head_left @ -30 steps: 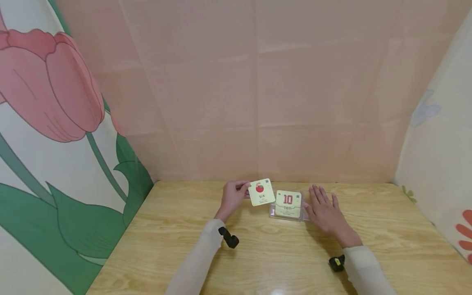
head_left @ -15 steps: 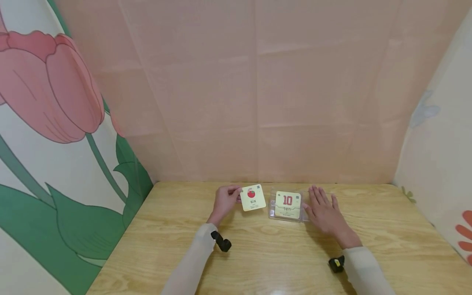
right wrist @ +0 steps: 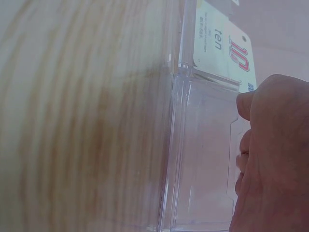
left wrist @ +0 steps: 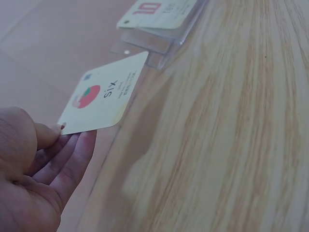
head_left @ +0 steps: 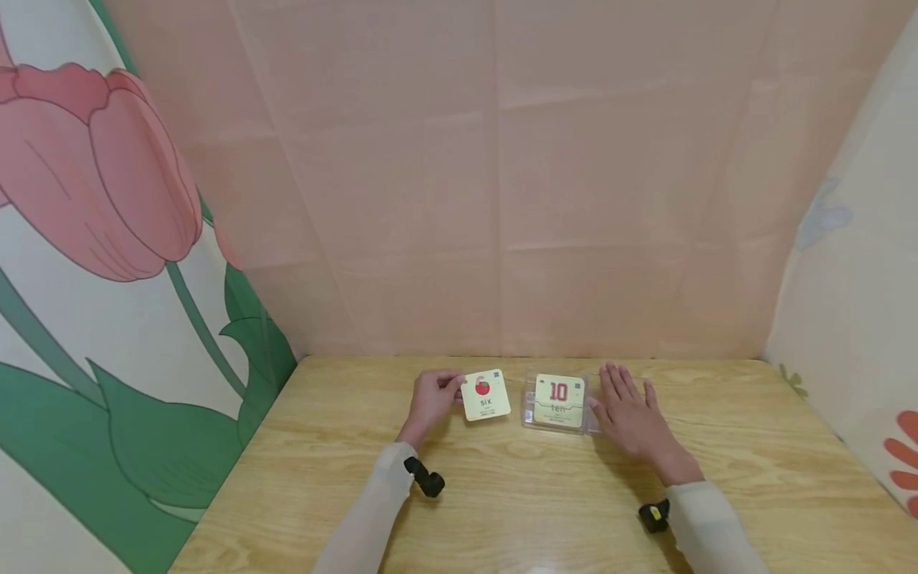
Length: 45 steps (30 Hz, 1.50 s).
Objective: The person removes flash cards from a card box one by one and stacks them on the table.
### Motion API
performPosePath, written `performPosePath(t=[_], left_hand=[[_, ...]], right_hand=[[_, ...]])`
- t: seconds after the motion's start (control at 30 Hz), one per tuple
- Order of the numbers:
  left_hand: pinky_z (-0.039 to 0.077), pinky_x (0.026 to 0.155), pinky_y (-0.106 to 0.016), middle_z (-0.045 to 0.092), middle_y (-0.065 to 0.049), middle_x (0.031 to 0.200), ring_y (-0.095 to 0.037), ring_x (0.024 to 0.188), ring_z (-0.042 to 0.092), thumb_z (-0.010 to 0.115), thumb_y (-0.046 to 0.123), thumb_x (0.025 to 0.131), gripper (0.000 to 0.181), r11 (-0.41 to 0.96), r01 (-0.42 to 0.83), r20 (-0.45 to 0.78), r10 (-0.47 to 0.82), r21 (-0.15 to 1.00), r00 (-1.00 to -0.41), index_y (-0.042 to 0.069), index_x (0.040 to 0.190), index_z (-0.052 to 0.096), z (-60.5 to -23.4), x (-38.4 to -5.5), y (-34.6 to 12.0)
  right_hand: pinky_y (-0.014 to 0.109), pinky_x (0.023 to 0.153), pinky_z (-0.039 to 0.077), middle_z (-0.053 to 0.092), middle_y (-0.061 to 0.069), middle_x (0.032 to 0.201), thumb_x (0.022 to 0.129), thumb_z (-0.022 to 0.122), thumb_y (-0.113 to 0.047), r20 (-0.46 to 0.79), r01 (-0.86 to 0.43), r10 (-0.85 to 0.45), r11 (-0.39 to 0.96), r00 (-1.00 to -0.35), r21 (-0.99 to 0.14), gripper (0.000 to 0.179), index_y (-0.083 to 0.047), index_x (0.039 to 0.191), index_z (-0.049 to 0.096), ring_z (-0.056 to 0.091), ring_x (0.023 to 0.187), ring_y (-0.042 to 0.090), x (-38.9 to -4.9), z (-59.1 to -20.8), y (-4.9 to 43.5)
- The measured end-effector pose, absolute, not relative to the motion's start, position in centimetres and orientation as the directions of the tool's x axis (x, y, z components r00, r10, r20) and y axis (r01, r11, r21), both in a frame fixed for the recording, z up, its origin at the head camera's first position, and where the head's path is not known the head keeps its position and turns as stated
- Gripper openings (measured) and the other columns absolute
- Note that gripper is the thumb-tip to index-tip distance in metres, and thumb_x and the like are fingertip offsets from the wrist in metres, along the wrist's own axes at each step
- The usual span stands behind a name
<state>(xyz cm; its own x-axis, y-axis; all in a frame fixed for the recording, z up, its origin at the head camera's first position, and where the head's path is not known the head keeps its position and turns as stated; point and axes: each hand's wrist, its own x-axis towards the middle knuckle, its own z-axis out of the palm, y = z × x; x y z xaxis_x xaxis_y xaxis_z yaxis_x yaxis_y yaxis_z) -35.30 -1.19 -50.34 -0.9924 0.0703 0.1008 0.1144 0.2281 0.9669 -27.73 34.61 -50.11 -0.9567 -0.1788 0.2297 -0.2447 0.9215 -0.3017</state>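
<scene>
My left hand (head_left: 430, 405) pinches a cream flash card (head_left: 486, 395) by its left edge, thumb on top near the punched hole. The card shows a red tomato-like picture and the word "six". Just right of it, a second cream card (head_left: 559, 401) printed with a red 10 and "ten" lies in a clear plastic box (head_left: 529, 416). In the left wrist view the "six" card (left wrist: 104, 94) is tilted above the wooden surface. My right hand (head_left: 634, 418) lies with straight fingers over the right part of the clear box, whose transparent compartment (right wrist: 205, 145) shows in the right wrist view.
The box stands on a light wood-grain table (head_left: 516, 494), near its back edge. A pink cloth (head_left: 495, 175) hangs behind the table. Side panels with a large tulip (head_left: 122, 183) and a red flower (head_left: 905, 454) flank it.
My left hand has drawn the "six" card left and a little toward me, away from the box, now with a gap between. The right hand stays where it was.
</scene>
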Motion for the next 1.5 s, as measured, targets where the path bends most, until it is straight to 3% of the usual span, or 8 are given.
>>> performPosePath(t=[0.53, 1.0, 1.5], left_hand=[[0.065, 0.066, -0.027, 0.078, -0.019, 0.101, -0.012, 0.073, 0.071, 0.065, 0.007, 0.104, 0.019, 0.293, 0.093, 0.069, 0.089, 0.951, -0.994, -0.002, 0.113, 0.080, -51.3, -34.5, -2.0], [0.065, 0.064, -0.028, 0.079, -0.019, 0.098, -0.011, 0.067, 0.073, 0.068, 0.007, 0.102, 0.020, 0.330, 0.017, -0.012, 0.086, 0.944, -0.996, -0.006, 0.112, 0.078, -52.3, -33.7, -2.4], [0.065, 0.065, -0.029, 0.078, -0.017, 0.097, -0.013, 0.068, 0.072, 0.067, 0.007, 0.102, 0.018, 0.379, -0.035, -0.077, 0.094, 0.925, -0.993, -0.004, 0.109, 0.079, -51.3, -33.1, -2.5]], right_hand=[[0.078, 0.124, 0.002, 0.012, 0.032, 0.172, 0.113, 0.040, -0.039, 0.180, -0.222, -0.173, 0.926, -0.968, -0.304, 0.073, 0.010, 0.163, 0.020, 0.011, 0.159, 0.054, -27.6, -49.7, 34.5], [0.079, 0.123, 0.006, 0.017, 0.033, 0.170, 0.113, 0.042, -0.039, 0.217, -0.232, -0.170, 0.923, -0.961, -0.306, 0.072, 0.011, 0.161, 0.023, 0.015, 0.158, 0.054, -27.4, -49.7, 34.2], [0.078, 0.125, -0.001, 0.012, 0.032, 0.172, 0.113, 0.040, -0.039, 0.185, -0.219, -0.166, 0.923, -0.969, -0.318, 0.073, 0.009, 0.163, 0.019, 0.011, 0.159, 0.054, -27.5, -49.8, 34.3]])
